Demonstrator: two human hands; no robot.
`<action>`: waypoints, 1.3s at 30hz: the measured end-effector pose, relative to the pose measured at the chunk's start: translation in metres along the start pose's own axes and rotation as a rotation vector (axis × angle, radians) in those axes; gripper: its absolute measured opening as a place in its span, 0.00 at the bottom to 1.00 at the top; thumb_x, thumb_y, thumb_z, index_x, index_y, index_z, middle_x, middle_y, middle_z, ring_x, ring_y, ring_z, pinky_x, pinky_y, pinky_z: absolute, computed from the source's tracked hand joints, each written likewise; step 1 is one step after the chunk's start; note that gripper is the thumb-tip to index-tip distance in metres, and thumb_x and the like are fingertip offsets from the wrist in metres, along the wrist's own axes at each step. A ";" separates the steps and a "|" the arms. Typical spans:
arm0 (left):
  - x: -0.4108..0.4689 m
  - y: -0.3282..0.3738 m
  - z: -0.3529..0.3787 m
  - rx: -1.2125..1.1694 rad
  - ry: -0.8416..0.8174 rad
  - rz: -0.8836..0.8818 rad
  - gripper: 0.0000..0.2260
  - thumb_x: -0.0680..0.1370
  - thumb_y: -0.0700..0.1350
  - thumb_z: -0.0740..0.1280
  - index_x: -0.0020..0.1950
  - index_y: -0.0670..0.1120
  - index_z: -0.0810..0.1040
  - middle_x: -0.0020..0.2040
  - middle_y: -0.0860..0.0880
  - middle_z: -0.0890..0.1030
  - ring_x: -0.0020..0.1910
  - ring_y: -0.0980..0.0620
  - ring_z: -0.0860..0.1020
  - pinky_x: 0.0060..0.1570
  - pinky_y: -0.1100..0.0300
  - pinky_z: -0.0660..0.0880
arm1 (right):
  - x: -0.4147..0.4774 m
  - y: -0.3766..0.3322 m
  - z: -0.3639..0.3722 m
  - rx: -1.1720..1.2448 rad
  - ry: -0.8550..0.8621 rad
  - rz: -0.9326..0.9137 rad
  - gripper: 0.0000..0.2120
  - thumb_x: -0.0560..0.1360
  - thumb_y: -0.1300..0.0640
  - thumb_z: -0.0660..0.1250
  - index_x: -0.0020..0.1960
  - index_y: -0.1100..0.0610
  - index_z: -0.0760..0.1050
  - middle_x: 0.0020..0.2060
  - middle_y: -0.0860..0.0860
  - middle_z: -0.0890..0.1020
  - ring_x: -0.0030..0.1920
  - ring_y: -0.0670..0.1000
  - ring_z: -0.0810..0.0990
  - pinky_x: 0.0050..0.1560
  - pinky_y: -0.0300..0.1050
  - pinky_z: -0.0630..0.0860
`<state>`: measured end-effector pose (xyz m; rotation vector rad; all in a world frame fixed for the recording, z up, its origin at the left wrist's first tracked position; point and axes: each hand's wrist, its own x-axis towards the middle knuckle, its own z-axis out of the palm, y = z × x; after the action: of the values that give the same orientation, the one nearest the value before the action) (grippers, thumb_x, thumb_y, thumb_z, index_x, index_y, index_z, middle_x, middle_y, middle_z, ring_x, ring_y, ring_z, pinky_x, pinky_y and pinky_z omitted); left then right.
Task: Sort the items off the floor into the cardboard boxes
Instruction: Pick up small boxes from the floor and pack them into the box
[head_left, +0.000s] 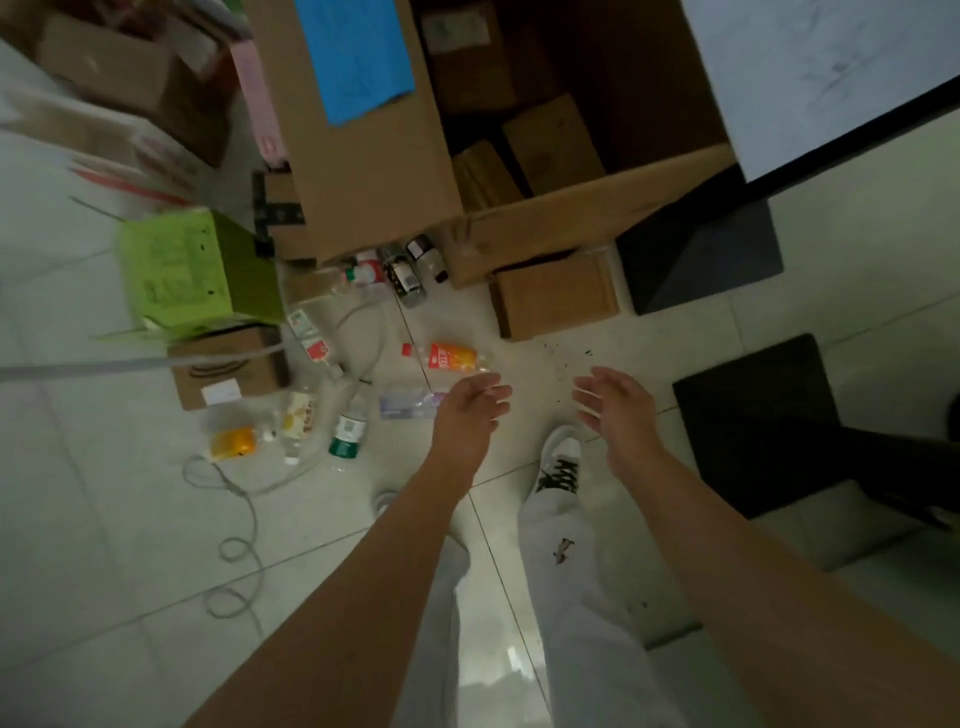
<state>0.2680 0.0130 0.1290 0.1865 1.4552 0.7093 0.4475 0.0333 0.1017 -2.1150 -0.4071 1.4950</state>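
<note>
Several empty plastic bottles lie on the white tiled floor. An orange-labelled bottle (451, 357) with a red cap lies just beyond my left hand (470, 410), and a clear purple-labelled bottle (408, 405) lies right beside it on the left. A green-labelled bottle (349, 428) and a yellow bottle (234, 441) lie further left. Dark bottles (408, 275) rest against the large open cardboard box (582, 208), which holds smaller boxes. My right hand (613, 402) hovers above the floor. Both hands are empty, fingers relaxed.
A green carton (197, 270) sits on a small brown box (228, 371) at left. Another small cardboard box (556, 296) stands by the big one. A grey cable (244, 525) loops over the floor. Dark furniture (753, 410) stands at right. My shoe (561, 462) is below the hands.
</note>
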 end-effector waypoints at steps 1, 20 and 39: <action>0.007 -0.015 0.003 -0.022 0.014 -0.004 0.11 0.80 0.34 0.58 0.60 0.40 0.74 0.48 0.47 0.80 0.42 0.55 0.77 0.42 0.66 0.70 | 0.012 0.008 -0.006 0.011 0.017 0.002 0.06 0.81 0.60 0.60 0.53 0.53 0.76 0.54 0.57 0.83 0.52 0.55 0.82 0.46 0.45 0.77; 0.254 -0.072 0.056 0.490 0.228 0.083 0.20 0.78 0.40 0.63 0.70 0.43 0.69 0.67 0.44 0.75 0.62 0.46 0.75 0.61 0.55 0.73 | 0.297 -0.005 0.003 -0.910 -0.126 -0.317 0.26 0.81 0.51 0.60 0.74 0.62 0.61 0.71 0.60 0.68 0.65 0.59 0.71 0.51 0.41 0.66; 0.356 -0.104 0.067 0.341 0.031 -0.010 0.17 0.75 0.38 0.68 0.64 0.41 0.74 0.57 0.43 0.79 0.54 0.44 0.79 0.49 0.55 0.77 | 0.399 0.020 -0.008 -0.686 -0.070 -0.064 0.30 0.77 0.51 0.68 0.74 0.61 0.64 0.67 0.60 0.71 0.61 0.59 0.74 0.53 0.47 0.71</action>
<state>0.3486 0.1448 -0.2148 0.4318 1.5993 0.4527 0.5924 0.2216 -0.2192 -2.5143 -1.1352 1.5364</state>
